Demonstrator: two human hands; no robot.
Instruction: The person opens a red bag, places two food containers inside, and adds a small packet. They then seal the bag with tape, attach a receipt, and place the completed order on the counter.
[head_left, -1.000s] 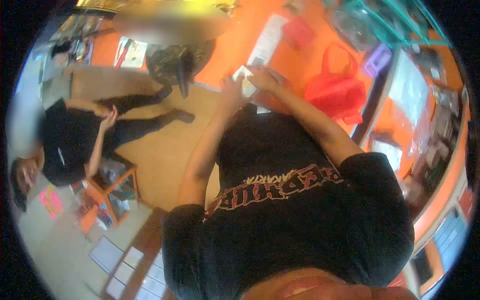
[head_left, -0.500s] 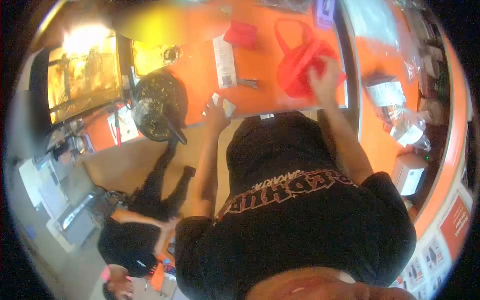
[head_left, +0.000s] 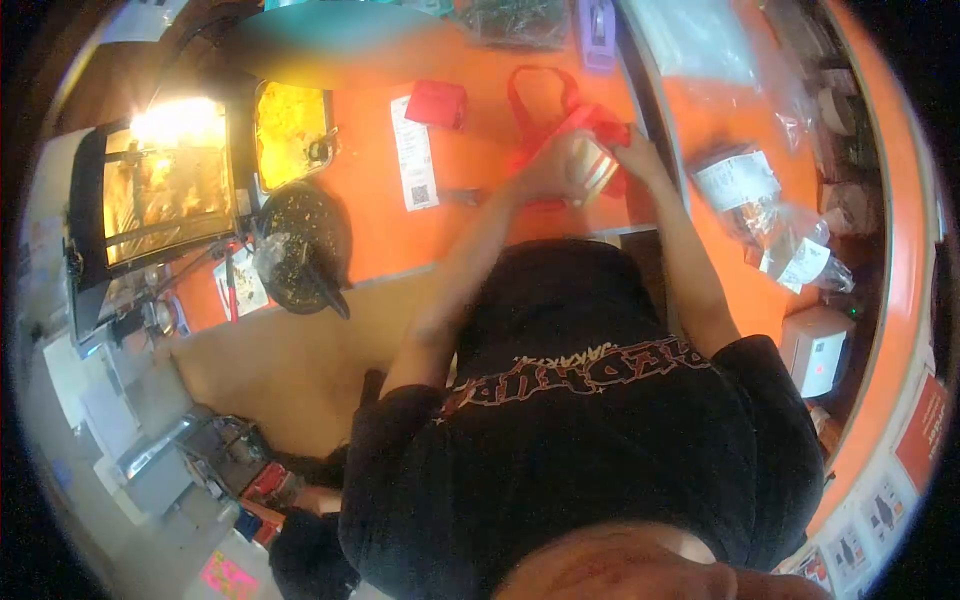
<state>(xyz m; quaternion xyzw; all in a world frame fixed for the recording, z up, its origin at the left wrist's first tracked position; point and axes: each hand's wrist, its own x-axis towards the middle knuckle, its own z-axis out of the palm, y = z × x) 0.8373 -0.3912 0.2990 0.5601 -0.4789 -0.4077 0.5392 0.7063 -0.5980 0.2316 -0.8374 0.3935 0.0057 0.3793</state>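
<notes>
My left hand [head_left: 545,172] is closed around a small round tub [head_left: 597,168] with pale and reddish bands, held tilted at the mouth of a red carry bag [head_left: 600,122]. The bag lies on the orange counter [head_left: 380,235], its loop handle pointing away from me. Beside the tub, my right hand [head_left: 638,158] grips the near right edge of the bag. The bag's inside is hidden behind my hands and the tub. Left of my hands, a long printed receipt [head_left: 412,150] lies near a folded red bag [head_left: 437,105].
A black pan [head_left: 305,235] with its handle toward me stands on the left, near a tray of yellow food [head_left: 290,130] and a glowing glass-fronted oven [head_left: 165,180]. Labelled plastic packs [head_left: 740,185] lie on the right. A person in black [head_left: 310,555] is at lower left.
My left hand has carried the tub rightward from the counter's front edge to the red bag. My right hand stays at the bag. The person at lower left has shifted lower in view.
</notes>
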